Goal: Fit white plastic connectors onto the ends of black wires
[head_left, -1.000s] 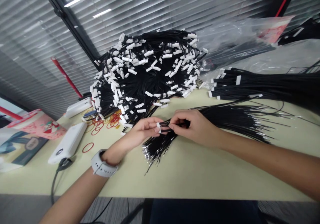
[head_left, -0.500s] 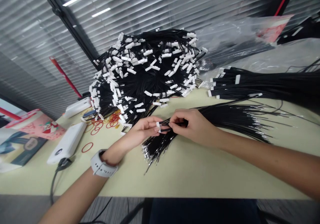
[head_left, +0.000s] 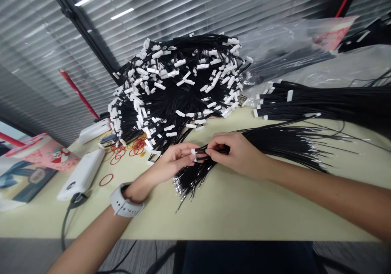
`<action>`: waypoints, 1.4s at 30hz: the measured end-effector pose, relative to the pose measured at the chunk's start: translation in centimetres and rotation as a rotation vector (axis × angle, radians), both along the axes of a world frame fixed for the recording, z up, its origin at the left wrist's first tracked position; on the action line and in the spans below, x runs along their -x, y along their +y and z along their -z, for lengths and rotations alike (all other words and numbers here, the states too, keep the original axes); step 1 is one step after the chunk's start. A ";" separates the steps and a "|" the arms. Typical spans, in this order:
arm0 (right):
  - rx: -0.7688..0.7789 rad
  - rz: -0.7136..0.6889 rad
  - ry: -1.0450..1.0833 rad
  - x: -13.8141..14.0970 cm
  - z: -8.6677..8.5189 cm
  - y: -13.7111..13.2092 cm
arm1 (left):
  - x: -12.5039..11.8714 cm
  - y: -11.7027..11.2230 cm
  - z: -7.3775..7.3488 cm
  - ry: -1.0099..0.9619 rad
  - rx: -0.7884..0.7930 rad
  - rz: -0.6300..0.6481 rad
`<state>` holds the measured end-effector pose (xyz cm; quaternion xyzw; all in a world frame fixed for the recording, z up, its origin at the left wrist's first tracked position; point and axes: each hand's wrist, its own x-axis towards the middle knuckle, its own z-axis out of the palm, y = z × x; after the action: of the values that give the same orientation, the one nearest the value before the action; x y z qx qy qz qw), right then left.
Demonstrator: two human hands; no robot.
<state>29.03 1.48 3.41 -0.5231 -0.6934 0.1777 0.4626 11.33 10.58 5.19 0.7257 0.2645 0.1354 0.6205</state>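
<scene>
Two hands on one small part: left hand (head_left: 171,162) pinches a white connector (head_left: 193,154), thumb against fingers. Connector is a small rigid block, plastic by the look, held above the near-left end of a loose wire bundle (head_left: 277,143). Right hand (head_left: 236,154) has thumb and index pressed together on the thin black leads (head_left: 200,150) just right of the connector; exactly which lead is too small to tell.

Bundle: smooth, flexible black strands, bright metallic tips at both ends, fanned out at the right, lying on a matte pale yellow-green tabletop (head_left: 244,213) under both hands.

Behind: big domed heap of black cables (head_left: 183,97), bristling with white rectangular connector blocks. To its right, a straighter cable bundle (head_left: 324,101), white blocks at its left end, and crinkled clear plastic bags (head_left: 275,42) beyond.

Left side: tangle of thin red and yellow bands (head_left: 137,147), one red ring (head_left: 106,180) lying apart, a glossy white rounded slab (head_left: 81,175) with a dark plug in its near end, a pink tapered cup (head_left: 50,152).
</scene>
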 end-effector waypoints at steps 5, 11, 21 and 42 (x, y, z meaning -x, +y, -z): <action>-0.013 0.040 -0.025 0.1 -0.1 -0.1 | -0.1 0.0 0.0 0.001 -0.034 0.012; 0.004 0.036 0.015 0.2 0.0 0.0 | 0.0 0.0 0.2 0.013 -0.052 0.012; 0.051 0.035 -0.001 0.1 0.0 0.0 | -0.2 -0.1 0.0 0.035 -0.070 0.000; -0.064 0.076 -0.157 0.7 0.7 0.3 | -0.4 -0.7 0.3 -0.036 -0.067 0.011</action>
<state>28.30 1.79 2.72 -0.5465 -0.7123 0.0962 0.4298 11.74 9.92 4.91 0.7451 0.2445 0.1537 0.6012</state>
